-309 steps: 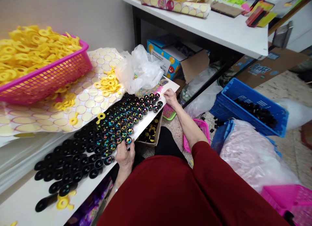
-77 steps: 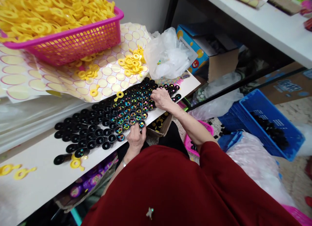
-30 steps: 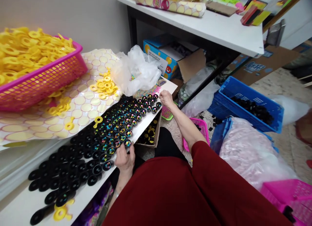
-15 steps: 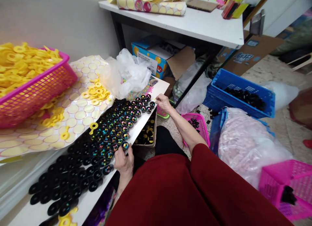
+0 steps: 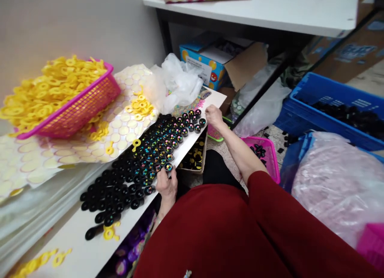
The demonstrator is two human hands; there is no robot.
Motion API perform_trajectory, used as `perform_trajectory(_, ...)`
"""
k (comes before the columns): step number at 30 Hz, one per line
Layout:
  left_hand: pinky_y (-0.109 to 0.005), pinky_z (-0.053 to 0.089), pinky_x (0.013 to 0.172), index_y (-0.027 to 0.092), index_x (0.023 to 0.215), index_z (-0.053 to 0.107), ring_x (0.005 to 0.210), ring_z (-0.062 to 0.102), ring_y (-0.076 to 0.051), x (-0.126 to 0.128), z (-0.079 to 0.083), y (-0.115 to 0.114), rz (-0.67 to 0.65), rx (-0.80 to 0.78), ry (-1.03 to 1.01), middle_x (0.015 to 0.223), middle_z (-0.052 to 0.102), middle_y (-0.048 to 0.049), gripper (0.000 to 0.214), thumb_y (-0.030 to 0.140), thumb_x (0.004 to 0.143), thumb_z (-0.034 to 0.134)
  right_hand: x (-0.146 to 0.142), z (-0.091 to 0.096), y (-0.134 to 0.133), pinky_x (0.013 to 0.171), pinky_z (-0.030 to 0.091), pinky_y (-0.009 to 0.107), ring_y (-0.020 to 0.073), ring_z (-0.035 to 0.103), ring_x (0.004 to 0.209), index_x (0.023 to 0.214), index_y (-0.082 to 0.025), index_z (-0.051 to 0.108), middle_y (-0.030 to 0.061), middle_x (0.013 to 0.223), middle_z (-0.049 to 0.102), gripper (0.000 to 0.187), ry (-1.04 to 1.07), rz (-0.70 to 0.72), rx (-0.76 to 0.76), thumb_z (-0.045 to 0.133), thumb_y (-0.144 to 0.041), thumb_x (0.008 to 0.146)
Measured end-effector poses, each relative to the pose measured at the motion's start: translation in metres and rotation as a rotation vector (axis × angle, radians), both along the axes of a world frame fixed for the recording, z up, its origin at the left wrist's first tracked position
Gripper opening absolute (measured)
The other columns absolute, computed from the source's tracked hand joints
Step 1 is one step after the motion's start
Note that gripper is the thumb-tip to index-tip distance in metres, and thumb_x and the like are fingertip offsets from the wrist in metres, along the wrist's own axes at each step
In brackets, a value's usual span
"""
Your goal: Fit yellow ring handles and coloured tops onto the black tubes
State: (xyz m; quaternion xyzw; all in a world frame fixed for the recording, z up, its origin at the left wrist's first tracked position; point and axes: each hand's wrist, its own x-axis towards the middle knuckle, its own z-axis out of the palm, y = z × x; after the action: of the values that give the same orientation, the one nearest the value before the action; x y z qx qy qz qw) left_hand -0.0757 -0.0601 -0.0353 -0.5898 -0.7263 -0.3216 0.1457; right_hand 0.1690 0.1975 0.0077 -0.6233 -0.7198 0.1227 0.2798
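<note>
While I watch, round black plastic cups (image 5: 147, 166) hold small coloured beads (image 5: 168, 166).
Left hand (image 5: 167, 185) half-curled against them, right hand (image 5: 214, 115) bunched beside; I can't tell their grip.

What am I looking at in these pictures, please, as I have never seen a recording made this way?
There is no machine here: a person in a dark red top works with two bare hands. Every picture comes from one camera worn on the head, looking forward and down.

On the white board stand rows of small black cups, many with coloured bits inside. Beyond them, a pink basket of yellow ring pieces rests on a sheet printed with circles.

The left hand has its fingers at a cup on the near edge. The right hand is by the board's far end; whether it holds anything is too small to tell.
</note>
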Motion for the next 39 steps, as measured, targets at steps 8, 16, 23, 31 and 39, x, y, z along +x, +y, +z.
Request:
perform_trajectory(8,-0.026,0.041,0.064,0.008,0.1,0.062,0.073,0.059,-0.018,0.001,-0.004,-0.003,0.005,-0.04,-0.154,0.077,0.063,-0.0101,0.038,0.043,0.084,0.058,-0.072,0.051,-0.026,0.081,0.036,0.032,0.0193,0.048,0.088,0.076,-0.018,0.066,0.0037,0.085,0.056,0.018,0.104,0.402,0.162,0.05,-0.021,0.083)
perform_trajectory(16,-0.026,0.038,0.059,0.01,0.097,0.064,0.069,0.059,-0.017,0.003,-0.002,-0.004,0.019,-0.046,-0.121,0.072,0.062,-0.0085,0.037,0.043,0.085,0.055,-0.125,0.045,-0.04,0.072,0.032,0.032,0.0205,0.045,0.086,0.075,-0.02,0.069,0.0054,0.089,0.059,0.02,-0.246,0.543,-0.009,0.051,-0.023,0.084)
perform_trajectory(23,-0.026,0.035,0.057,0.01,0.096,0.064,0.066,0.058,-0.016,0.004,-0.001,-0.004,0.034,-0.062,-0.116,0.072,0.061,-0.0082,0.037,0.044,0.085,0.055,-0.137,0.039,-0.039,0.067,0.033,0.032,0.0216,0.047,0.085,0.076,-0.017,0.067,0.0071,0.089,0.06,0.019,-0.341,0.517,-0.021,0.05,-0.019,0.081)
perform_trajectory(31,-0.026,0.036,0.058,0.01,0.099,0.064,0.068,0.059,-0.016,0.003,-0.003,-0.006,0.02,-0.064,-0.106,0.073,0.062,-0.0085,0.036,0.042,0.085,0.055,-0.142,0.045,-0.043,0.065,0.034,0.031,0.0221,0.05,0.085,0.076,-0.016,0.067,0.0086,0.089,0.062,0.018,-0.376,0.508,-0.056,0.05,-0.016,0.081)
perform_trajectory(39,-0.027,0.04,0.06,0.009,0.098,0.064,0.07,0.061,-0.018,0.002,-0.004,-0.003,0.018,-0.019,-0.163,0.076,0.065,-0.0109,0.039,0.045,0.083,0.058,-0.131,0.054,-0.036,0.074,0.039,0.032,0.0223,0.052,0.09,0.078,-0.018,0.07,0.0071,0.089,0.063,0.012,-0.248,0.537,-0.054,0.058,-0.018,0.077)
